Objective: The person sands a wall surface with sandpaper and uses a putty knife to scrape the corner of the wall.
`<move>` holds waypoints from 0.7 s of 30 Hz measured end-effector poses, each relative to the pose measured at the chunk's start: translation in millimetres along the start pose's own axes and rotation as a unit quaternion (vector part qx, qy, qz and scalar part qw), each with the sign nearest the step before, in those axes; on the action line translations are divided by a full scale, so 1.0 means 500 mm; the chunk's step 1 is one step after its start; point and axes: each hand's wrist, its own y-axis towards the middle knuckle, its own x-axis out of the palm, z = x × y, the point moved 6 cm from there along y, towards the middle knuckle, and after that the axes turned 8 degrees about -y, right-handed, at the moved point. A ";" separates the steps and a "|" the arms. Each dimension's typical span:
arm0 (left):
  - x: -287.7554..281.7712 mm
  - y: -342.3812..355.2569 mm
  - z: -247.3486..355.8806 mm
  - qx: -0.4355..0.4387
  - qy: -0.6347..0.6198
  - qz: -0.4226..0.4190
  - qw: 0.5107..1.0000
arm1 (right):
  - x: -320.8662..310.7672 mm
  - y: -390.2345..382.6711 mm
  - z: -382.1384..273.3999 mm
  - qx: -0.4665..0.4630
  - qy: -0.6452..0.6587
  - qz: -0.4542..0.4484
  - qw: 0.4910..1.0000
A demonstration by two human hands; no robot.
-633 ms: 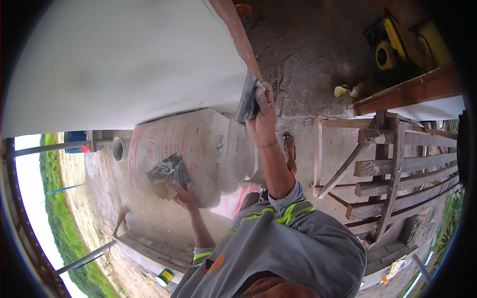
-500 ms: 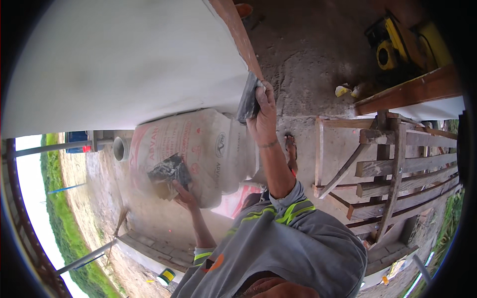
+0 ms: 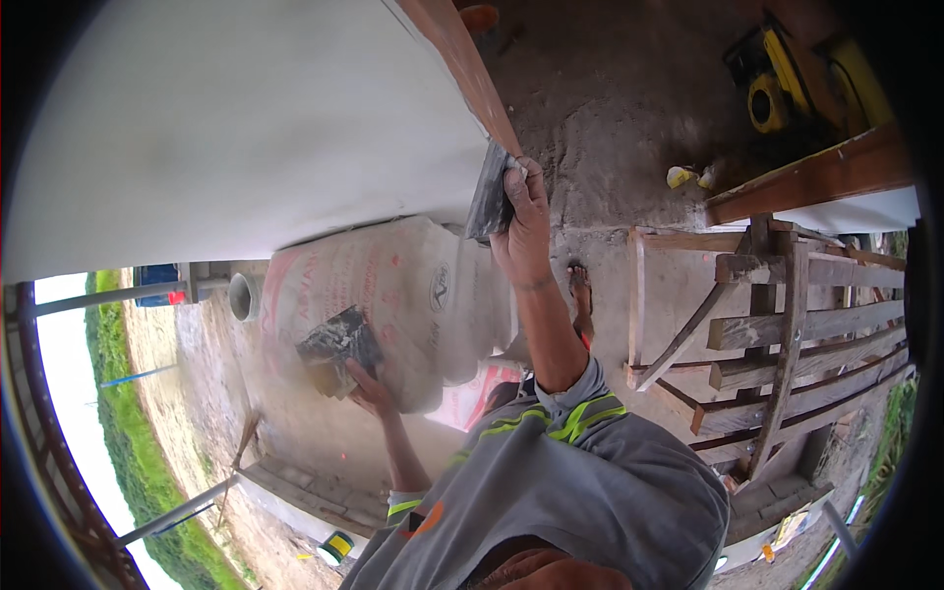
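Observation:
My right hand is closed around a dark, flat putty knife, thumb on its face. The blade lies along the corner of the smooth white wall, where a reddish-brown wooden door frame meets it. Lower and to the left, my left hand grips a second wide putty knife, its dark face smeared with whitish paste. Its handle end is partly hidden by my fingers.
Below the wall stand pale printed sacks. A slatted wooden trestle is at the right, with a yellow and black machine beyond it. A grey pipe and a small bucket are at the left. My bare foot is on the floor.
The view has shifted slightly. The right putty knife has edged a little to the left at the wall corner; the left one stays nearly in place. Both hands keep their grip.

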 end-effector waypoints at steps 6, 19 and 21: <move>0.008 -0.011 0.026 -0.017 -0.025 0.022 0.999 | 0.020 0.010 -0.018 -0.011 -0.021 -0.035 0.999; 0.014 -0.015 0.051 -0.008 0.023 0.017 1.000 | 0.009 0.000 -0.025 -0.024 -0.041 0.014 0.999; 0.012 -0.016 0.053 -0.021 0.041 0.026 0.999 | 0.007 -0.001 -0.025 -0.023 -0.036 0.004 0.999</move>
